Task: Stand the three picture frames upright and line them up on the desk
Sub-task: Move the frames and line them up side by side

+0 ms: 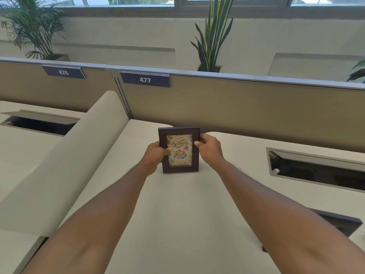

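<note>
A dark brown picture frame (180, 150) with a "Happy Birthday" balloon card stands upright on the cream desk (177, 204), facing me, near the middle of the desk's far part. My left hand (156, 155) grips its left edge, thumb on the front. Its right edge near the top is held by my right hand (209, 149). A dark flat object (341, 224), perhaps another frame, lies at the desk's right edge, partly hidden by my right forearm. No other frame shows.
A beige partition (246, 107) labelled 477 runs behind the desk. An open cable slot (316, 169) sits at the right. A rounded cream divider (65, 165) separates the neighbouring desk at the left, which has its own cable slot (41, 123). Plants stand behind the partition.
</note>
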